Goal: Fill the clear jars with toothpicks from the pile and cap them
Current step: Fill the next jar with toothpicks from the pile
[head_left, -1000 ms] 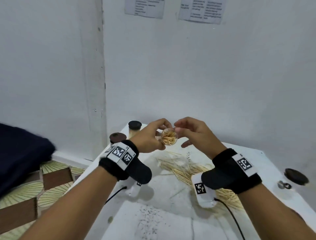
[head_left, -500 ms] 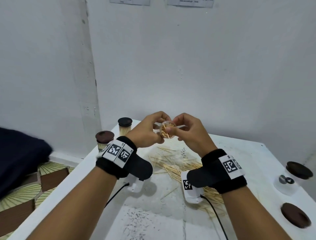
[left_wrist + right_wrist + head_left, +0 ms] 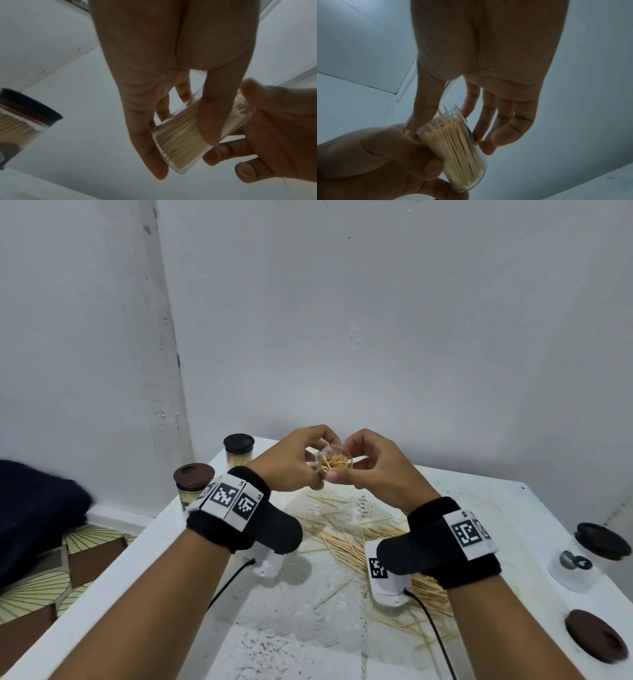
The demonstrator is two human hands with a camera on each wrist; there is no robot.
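I hold a clear jar (image 3: 335,463) packed with toothpicks in the air over the white table (image 3: 479,501), its open mouth toward me. My left hand (image 3: 318,461) grips the jar's body between thumb and fingers. My right hand (image 3: 343,463) pinches the rim, thumb under the mouth. In the left wrist view my left hand (image 3: 184,155) wraps the jar (image 3: 178,142). The right wrist view shows my right hand (image 3: 453,129) at the mouth of the jar (image 3: 458,155), where a few tips stick out. The toothpick pile (image 3: 359,539) lies below.
Two capped, filled jars (image 3: 238,451) (image 3: 193,486) stand at the table's far left corner. At the right edge stands a clear jar (image 3: 575,573) with a dark cap (image 3: 603,539) on it. A loose dark cap (image 3: 597,635) lies nearer. White walls close the back.
Both hands stay on the jar, and my right thumb has shifted under its mouth. The head view has tilted down, bringing the right-side jar and loose cap into sight.
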